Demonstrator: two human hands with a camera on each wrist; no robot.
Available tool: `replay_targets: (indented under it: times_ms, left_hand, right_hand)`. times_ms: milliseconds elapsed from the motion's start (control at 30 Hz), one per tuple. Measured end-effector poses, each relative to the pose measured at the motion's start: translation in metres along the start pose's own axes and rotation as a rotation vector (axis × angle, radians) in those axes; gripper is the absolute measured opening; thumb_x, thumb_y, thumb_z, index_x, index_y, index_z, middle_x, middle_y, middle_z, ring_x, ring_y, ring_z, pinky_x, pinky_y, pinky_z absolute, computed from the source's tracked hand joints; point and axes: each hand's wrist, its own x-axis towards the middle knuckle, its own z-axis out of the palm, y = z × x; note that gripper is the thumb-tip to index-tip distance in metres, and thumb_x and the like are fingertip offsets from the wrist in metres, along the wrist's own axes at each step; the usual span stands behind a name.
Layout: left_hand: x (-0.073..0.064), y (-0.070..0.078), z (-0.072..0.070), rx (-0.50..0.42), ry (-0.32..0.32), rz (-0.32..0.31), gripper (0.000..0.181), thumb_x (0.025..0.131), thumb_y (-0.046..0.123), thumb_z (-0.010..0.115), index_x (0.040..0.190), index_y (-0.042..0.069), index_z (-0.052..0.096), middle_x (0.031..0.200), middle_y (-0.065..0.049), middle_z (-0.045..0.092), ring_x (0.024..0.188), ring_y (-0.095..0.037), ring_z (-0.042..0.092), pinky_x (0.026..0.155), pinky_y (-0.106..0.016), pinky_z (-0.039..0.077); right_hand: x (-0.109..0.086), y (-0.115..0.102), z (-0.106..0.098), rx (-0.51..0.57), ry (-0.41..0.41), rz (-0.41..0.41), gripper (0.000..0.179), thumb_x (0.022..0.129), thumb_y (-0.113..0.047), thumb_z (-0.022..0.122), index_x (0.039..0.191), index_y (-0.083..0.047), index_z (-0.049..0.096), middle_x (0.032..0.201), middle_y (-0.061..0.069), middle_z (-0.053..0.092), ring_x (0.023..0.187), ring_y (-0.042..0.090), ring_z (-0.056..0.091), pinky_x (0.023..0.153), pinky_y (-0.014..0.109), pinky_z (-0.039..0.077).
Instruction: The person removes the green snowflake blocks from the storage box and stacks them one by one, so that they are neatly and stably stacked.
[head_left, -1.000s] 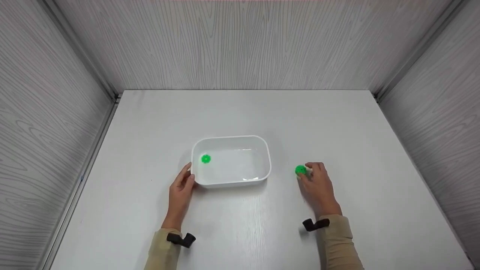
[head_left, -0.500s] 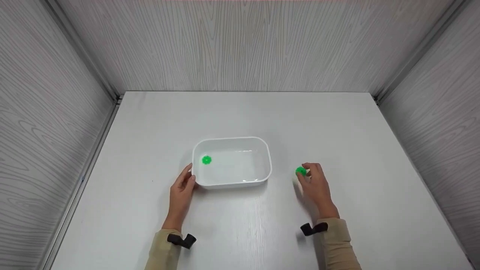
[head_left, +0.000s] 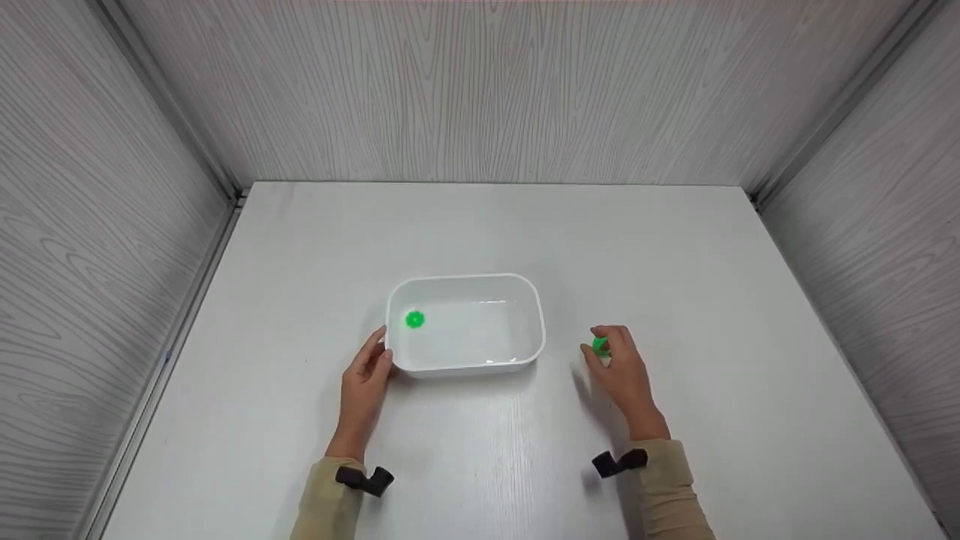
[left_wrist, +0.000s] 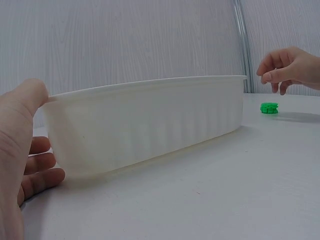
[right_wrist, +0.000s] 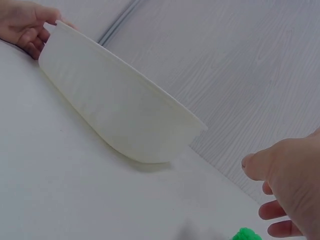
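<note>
My left hand (head_left: 364, 382) holds the left front corner of a white rectangular basin (head_left: 465, 369), thumb at the rim and the other fingers along the outer wall. Inside the basin, toward its left end, lies a green flower-shaped plastic piece (head_left: 415, 319). To the right of the basin, my right hand (head_left: 621, 371) hovers over the table with thumb and fingers parted and nothing between them. Below it on the table sits a green notched piece (left_wrist: 269, 108) that looks layered, like stacked discs. The fingers partly cover this piece in the head view.
The white tabletop (head_left: 480, 232) carries the basin and the green piece. Grey wood-grained panels stand behind it (head_left: 480, 90) and along its left (head_left: 97, 247) and right sides. Each sleeve has a black wrist camera (head_left: 365, 480).
My right hand has let go of the green notched piece and moved slightly left and up, its fingers spreading. That piece stays on the table. The left hand keeps its place at the basin.
</note>
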Motion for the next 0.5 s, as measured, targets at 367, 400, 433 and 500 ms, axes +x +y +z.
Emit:
replay_targets:
  times_ms: [367,400,433,500]
  left_hand:
    - [0.004,-0.021,-0.001,-0.015,0.005,-0.009,0.043,0.095,0.024,0.054,0.137,0.024,0.047,0.122,-0.016,0.055,0.107,-0.03,0.053,0.082,-0.024,0.047]
    - [0.005,-0.025,-0.001,-0.016,0.008,-0.007,0.043,0.095,0.026,0.054,0.137,0.026,0.047,0.122,-0.015,0.056,0.106,-0.029,0.053,0.082,-0.024,0.047]
    - [0.005,-0.027,-0.001,-0.013,0.012,-0.001,0.042,0.095,0.028,0.055,0.137,0.027,0.047,0.122,-0.014,0.056,0.105,-0.028,0.053,0.082,-0.023,0.047]
    - [0.005,-0.028,0.0,-0.003,0.02,0.008,0.042,0.094,0.03,0.055,0.136,0.028,0.048,0.12,-0.013,0.056,0.104,-0.027,0.053,0.082,-0.023,0.047]
  right_hand:
    - [0.008,-0.021,0.008,0.019,0.035,-0.154,0.026,0.084,-0.009,0.069,0.107,-0.003,0.06,0.102,0.008,0.056,0.082,0.026,0.058,0.066,0.038,0.05]
    - [0.009,-0.024,0.008,0.019,0.037,-0.16,0.026,0.084,-0.009,0.069,0.107,-0.003,0.06,0.102,0.008,0.057,0.081,0.025,0.058,0.067,0.038,0.05]
    - [0.01,-0.026,0.009,0.024,0.037,-0.166,0.026,0.084,-0.009,0.069,0.107,-0.003,0.06,0.102,0.008,0.057,0.081,0.025,0.058,0.067,0.038,0.05]
    - [0.012,-0.031,0.01,0.033,0.04,-0.19,0.025,0.083,-0.009,0.069,0.106,-0.003,0.061,0.102,0.008,0.057,0.08,0.025,0.058,0.067,0.038,0.05]
